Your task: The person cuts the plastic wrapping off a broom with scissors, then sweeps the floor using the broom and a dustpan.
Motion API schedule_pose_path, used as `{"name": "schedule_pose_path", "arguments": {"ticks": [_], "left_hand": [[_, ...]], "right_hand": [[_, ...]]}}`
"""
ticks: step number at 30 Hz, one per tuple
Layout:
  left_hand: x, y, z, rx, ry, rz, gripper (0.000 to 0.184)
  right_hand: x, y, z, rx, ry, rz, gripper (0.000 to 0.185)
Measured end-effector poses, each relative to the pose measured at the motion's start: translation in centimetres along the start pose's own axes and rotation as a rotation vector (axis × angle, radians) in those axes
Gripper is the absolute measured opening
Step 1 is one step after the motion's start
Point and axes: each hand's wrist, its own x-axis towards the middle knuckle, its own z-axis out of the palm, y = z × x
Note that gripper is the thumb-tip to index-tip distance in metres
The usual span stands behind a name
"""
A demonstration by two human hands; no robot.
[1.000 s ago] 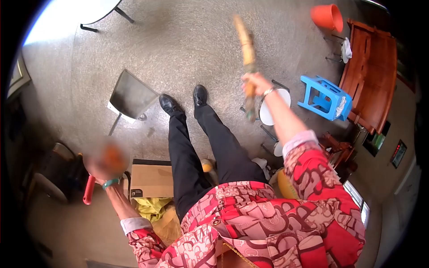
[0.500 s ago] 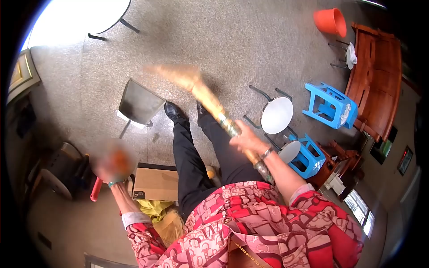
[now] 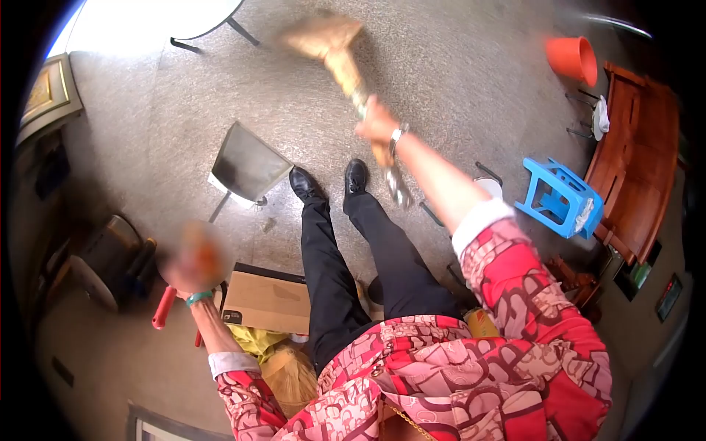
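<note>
My right hand (image 3: 379, 121) is closed around the handle of a straw broom (image 3: 327, 38), stretched out over the floor ahead of my shoes. The broom head is blurred and points to the upper left. At the left, my left hand (image 3: 190, 275) is partly covered by a blurred patch, with a red handle (image 3: 165, 307) sticking out below it. A thin rod runs from near this hand to a grey metal dustpan (image 3: 248, 165), which lies on the floor left of my shoes.
A cardboard box (image 3: 266, 300) and yellow bag (image 3: 256, 342) are beside my legs. To the right are a blue stool (image 3: 555, 197), an orange bucket (image 3: 572, 60) and a wooden bench (image 3: 640, 154). A round white table (image 3: 147, 20) stands at the upper left.
The broom swung left and inward, then moved away from my body to the upper middle with my right hand. My left hand stays near the dustpan's rod. The view has shifted slightly.
</note>
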Motion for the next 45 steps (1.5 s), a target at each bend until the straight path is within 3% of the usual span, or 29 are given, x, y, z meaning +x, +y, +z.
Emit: {"name": "schedule_pose_path", "arguments": {"ticks": [1, 3, 5, 7, 8, 10, 11, 13, 15, 20, 25, 29, 30, 33, 35, 40, 42, 45], "left_hand": [[-0.2, 0.2, 0.2, -0.028, 0.0, 0.002, 0.044], [-3.0, 4.1, 2.2, -0.426, 0.143, -0.187, 0.044], [-0.3, 0.3, 0.4, -0.167, 0.025, -0.071, 0.044], [-3.4, 4.7, 2.8, -0.462, 0.171, -0.19, 0.043], [-4.0, 5.7, 3.1, -0.445, 0.184, -0.19, 0.041], [-0.9, 0.8, 0.8, -0.832, -0.085, -0.21, 0.038], [-3.8, 5.2, 2.8, -0.535, 0.158, -0.159, 0.037], [-1.8, 3.0, 2.8, -0.601, 0.126, -0.156, 0.036], [-2.2, 3.1, 2.7, -0.594, 0.141, -0.177, 0.033], [-3.6, 5.6, 3.8, -0.569, 0.273, -0.173, 0.033], [-4.0, 5.3, 3.8, -0.654, 0.319, -0.214, 0.032], [-5.2, 6.4, 3.0, -0.711, 0.427, -0.267, 0.028], [-5.6, 6.7, 2.9, -0.745, 0.472, -0.281, 0.028], [-6.5, 6.6, 2.3, -0.811, 0.614, -0.322, 0.03], [-7.0, 7.0, 3.1, -0.848, 0.716, -0.356, 0.032], [-4.8, 9.7, 8.4, -0.933, 1.177, -0.563, 0.042], [-2.6, 9.5, 9.3, -0.964, 1.3, -0.623, 0.043], [-4.6, 7.6, 10.6, -1.034, 1.544, -0.753, 0.051]], "right_hand": [[-2.3, -0.2, 1.6, -0.012, -0.075, -0.038, 0.063], [-7.1, 0.1, 5.1, -0.024, -0.16, -0.089, 0.061], [-11.1, 0.8, 6.4, 0.283, -0.411, -0.07, 0.061], [-14.9, -1.4, 2.9, 0.662, -0.639, 0.085, 0.06], [-16.1, -2.2, 1.5, 0.639, -0.651, 0.08, 0.06], [-17.1, -3.5, -1.2, 0.759, -0.739, 0.133, 0.061], [-17.3, -4.2, -1.8, 0.736, -0.745, 0.125, 0.061], [-16.9, -5.7, -3.2, 0.382, -0.518, -0.01, 0.067], [-15.1, -6.9, -4.1, 0.466, -0.471, 0.073, 0.069], [-10.5, -11.0, -3.9, 0.583, -0.434, 0.142, 0.053], [-9.3, -15.6, -3.6, 0.418, -0.609, 0.113, 0.05], [-6.4, -25.5, -6.0, 0.283, -0.766, 0.142, 0.055], [-4.8, -28.1, -5.6, 0.196, -0.748, 0.013, 0.057], [1.8, -36.4, -1.4, 0.045, -0.688, -0.265, 0.065], [7.2, -43.1, 2.5, -0.014, -0.67, -0.388, 0.06], [18.4, -58.7, 14.6, -0.307, -0.669, -0.447, 0.048], [21.6, -58.7, 21.1, -0.411, -0.671, -0.503, 0.053], [21.9, -48.7, 24.7, -0.693, -0.724, -0.598, 0.075]]}}
